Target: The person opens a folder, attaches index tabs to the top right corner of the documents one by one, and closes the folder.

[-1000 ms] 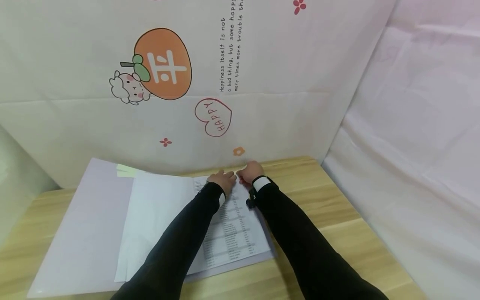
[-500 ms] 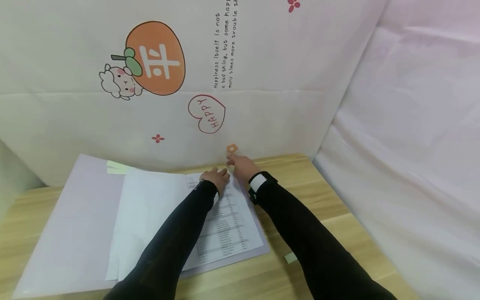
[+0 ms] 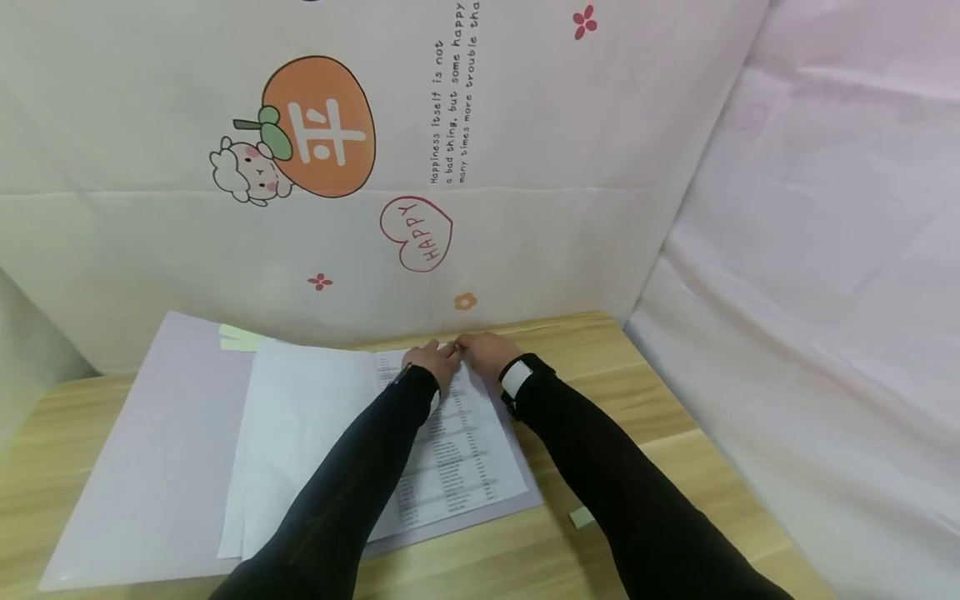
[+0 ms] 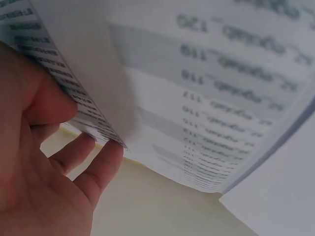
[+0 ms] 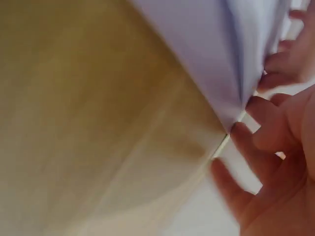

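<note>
A lilac folder lies spread on the wooden table, with blank white sheets turned to its left side and a printed sheet on the right. My left hand rests at the top of the printed sheet. Its fingertips touch the paper in the left wrist view, where rows of text fill the page. My right hand pinches the sheet's upper right corner, close beside the left fingertips. In the right wrist view, right fingers bend at the corner of the lilac cover.
Pale green paper strips stick out at the folder's upper left. A small green piece lies on the table beside my right sleeve. A printed white cloth hangs behind the table, and another cloth covers the right side.
My right hand rose off the corner toward the cloth, then came back down to the page top beside the left fingers. The small green piece has come into view. My left hand stays put.
</note>
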{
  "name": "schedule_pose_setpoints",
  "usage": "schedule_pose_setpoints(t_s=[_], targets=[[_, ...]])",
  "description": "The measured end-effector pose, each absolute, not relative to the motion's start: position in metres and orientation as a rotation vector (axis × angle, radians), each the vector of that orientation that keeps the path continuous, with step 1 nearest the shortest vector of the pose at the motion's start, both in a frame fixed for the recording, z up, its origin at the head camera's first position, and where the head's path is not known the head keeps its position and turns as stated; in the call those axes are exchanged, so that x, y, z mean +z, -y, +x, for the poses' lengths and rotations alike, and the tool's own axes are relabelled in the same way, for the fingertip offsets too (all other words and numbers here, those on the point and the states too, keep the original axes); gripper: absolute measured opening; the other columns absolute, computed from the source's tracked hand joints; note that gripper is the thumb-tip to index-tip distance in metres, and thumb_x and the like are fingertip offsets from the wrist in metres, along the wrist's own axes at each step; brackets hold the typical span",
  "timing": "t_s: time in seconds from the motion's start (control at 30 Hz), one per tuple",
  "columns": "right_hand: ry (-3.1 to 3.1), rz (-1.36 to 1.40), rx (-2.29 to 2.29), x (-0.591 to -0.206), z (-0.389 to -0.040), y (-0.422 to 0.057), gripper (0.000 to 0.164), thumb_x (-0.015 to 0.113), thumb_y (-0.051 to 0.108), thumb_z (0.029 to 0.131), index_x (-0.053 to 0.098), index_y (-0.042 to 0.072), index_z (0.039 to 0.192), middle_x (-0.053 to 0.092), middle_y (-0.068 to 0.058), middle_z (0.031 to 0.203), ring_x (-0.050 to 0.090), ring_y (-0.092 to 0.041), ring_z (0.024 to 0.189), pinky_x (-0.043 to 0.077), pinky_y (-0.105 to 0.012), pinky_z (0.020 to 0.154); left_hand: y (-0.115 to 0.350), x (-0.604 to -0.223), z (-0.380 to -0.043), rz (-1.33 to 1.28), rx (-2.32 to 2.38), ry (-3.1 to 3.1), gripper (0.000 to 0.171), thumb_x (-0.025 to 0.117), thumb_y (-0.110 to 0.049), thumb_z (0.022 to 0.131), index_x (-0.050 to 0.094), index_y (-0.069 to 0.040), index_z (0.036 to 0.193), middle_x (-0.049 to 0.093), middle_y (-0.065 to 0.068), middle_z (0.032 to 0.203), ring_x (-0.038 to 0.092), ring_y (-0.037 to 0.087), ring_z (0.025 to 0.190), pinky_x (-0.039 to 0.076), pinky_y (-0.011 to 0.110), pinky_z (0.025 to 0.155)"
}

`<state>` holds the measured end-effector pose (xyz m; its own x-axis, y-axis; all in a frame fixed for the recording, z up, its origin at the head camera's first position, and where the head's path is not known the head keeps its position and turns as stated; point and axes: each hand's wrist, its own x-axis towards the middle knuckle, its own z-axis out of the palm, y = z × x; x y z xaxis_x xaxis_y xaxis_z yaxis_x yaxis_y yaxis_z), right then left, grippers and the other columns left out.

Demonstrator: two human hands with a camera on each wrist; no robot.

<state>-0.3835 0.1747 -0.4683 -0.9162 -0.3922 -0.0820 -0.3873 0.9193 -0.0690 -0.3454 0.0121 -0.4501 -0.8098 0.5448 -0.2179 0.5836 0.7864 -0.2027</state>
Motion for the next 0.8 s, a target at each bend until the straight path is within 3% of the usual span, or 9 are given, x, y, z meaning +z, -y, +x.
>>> schedule_pose_setpoints(t_s=[0.17,0.27,0.4,0.57,0.7,0.8], targets=[[-2.808,-0.653,0.131,-0.448,-0.373,-0.170,0.033,0.062,0.012,0.096,0.064,0.016,0.129,0.066,-0.004,0.122,0.061,-0.022,0.113,0.047,-0.036,0.095,-0.004,-0.460,-0.348,0.927,-0.419,-2.822,0.049,0.049,-0.010,0.104,0.042,-0.022,0.151,0.029,0.000,0.160,0.039,0.023,0.135,0.051,0.041,0.089],[-2.663,-0.671,0.105,-0.436,-0.360,-0.167,0.059,0.071,0.019,0.090,0.052,0.020,0.146,0.054,-0.005,0.142,0.049,-0.024,0.130,0.039,-0.040,0.105,-0.001,-0.461,-0.350,0.921,-0.397,-2.814,0.047,0.049,-0.010,0.104,0.043,-0.020,0.149,0.030,0.001,0.159,0.041,0.023,0.133,0.052,0.042,0.086],[-2.535,-0.749,0.136,-0.433,-0.325,-0.168,0.081,0.085,0.036,0.079,0.048,0.023,0.149,0.041,-0.005,0.154,0.039,-0.024,0.138,0.034,-0.040,0.109,-0.002,-0.461,-0.352,0.934,-0.368,-2.795,0.045,0.052,-0.008,0.103,0.045,-0.017,0.147,0.029,0.002,0.159,0.043,0.024,0.131,0.053,0.042,0.084],[-2.526,-0.739,0.270,-0.434,-0.283,-0.167,0.101,0.085,0.052,0.073,0.037,0.020,0.155,0.025,-0.012,0.161,0.038,-0.025,0.139,0.038,-0.036,0.107,-0.005,-0.458,-0.353,0.948,-0.361,-2.772,0.051,0.058,-0.006,0.100,0.043,-0.015,0.148,0.026,0.003,0.160,0.041,0.025,0.132,0.055,0.044,0.078],[-2.580,-0.729,0.293,-0.432,-0.271,-0.161,0.105,0.085,0.051,0.074,0.033,0.014,0.156,0.025,-0.016,0.160,0.039,-0.027,0.139,0.038,-0.034,0.106,-0.003,-0.453,-0.345,0.892,-0.377,-2.767,0.056,0.054,-0.009,0.103,0.034,-0.016,0.155,0.022,0.002,0.162,0.035,0.026,0.139,0.054,0.044,0.081],[-2.589,-0.715,0.264,-0.432,-0.270,-0.163,0.104,0.087,0.048,0.073,0.033,0.014,0.156,0.024,-0.017,0.160,0.036,-0.028,0.140,0.037,-0.034,0.108,-0.003,-0.448,-0.330,0.820,-0.368,-2.782,0.052,0.048,-0.014,0.106,0.033,-0.017,0.156,0.028,0.003,0.160,0.039,0.029,0.138,0.051,0.047,0.089]])
